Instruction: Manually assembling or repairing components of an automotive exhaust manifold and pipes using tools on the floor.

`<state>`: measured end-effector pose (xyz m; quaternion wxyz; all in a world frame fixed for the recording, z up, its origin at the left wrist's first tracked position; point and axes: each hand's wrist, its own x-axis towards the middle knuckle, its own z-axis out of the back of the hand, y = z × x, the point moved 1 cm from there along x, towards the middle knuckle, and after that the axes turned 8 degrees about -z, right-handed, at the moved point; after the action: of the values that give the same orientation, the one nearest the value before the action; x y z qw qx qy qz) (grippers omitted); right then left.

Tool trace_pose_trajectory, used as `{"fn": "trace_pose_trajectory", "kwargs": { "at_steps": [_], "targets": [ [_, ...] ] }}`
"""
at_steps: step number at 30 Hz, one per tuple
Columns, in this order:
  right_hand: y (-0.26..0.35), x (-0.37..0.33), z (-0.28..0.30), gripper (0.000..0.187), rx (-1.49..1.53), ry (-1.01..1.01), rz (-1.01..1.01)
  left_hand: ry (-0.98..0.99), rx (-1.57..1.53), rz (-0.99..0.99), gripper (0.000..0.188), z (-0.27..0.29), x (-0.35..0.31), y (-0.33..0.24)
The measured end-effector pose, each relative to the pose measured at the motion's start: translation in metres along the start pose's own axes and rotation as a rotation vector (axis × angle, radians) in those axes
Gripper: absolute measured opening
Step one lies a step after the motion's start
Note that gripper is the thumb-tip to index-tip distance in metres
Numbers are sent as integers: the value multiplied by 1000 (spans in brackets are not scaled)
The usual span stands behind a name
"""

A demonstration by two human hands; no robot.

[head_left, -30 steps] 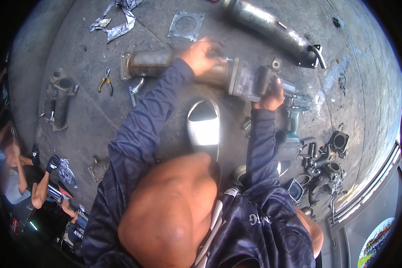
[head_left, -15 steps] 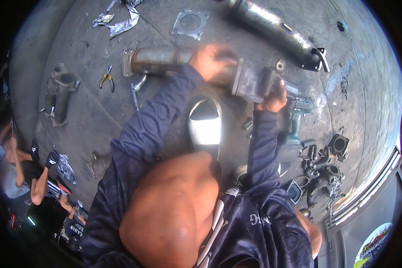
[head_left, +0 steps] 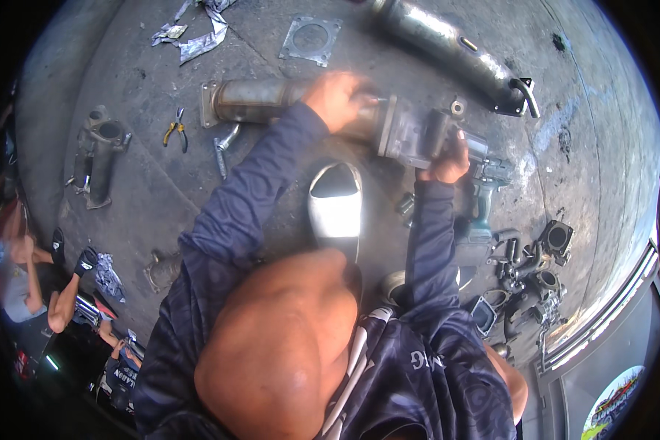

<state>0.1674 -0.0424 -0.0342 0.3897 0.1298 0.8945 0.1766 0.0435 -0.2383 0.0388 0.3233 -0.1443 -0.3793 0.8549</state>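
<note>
A long metal pipe (head_left: 253, 99) with square end flanges lies across the floor in front of me. Its right flange meets a grey cast metal housing (head_left: 418, 139). My right hand (head_left: 447, 161) grips this housing at its near right side, thumb up and fingers mostly hidden beneath. Above the pipe, close to the left of that flange, my left hand (head_left: 336, 100) has its fingers bent toward the flange's bolts. Motion blurs those fingertips, and I cannot make out whether anything is between them.
A larger metal cylinder (head_left: 455, 51) lies farther off. Left are pliers (head_left: 176, 132), a ratchet-like tool (head_left: 221, 158) and a cast part (head_left: 103, 158); a flat gasket plate (head_left: 310, 40) lies beyond. Right are a cordless power tool (head_left: 482, 198) and several metal parts (head_left: 532, 282). Another person (head_left: 29, 279) sits far left.
My left hand has shifted slightly left and stays near the flange. The right hand keeps its hold on the housing, which has barely moved. The person at far left has shifted an arm.
</note>
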Motion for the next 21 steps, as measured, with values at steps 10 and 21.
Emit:
{"fn": "trace_pose_trajectory", "kwargs": {
  "at_steps": [10,21],
  "targets": [
    [-2,4,3,26,-12,41,-6,-52,32,-67,29,4,6,-15],
    [2,0,-2,25,-82,-57,38,65,132,-67,23,8,7,-3]
  ]
}}
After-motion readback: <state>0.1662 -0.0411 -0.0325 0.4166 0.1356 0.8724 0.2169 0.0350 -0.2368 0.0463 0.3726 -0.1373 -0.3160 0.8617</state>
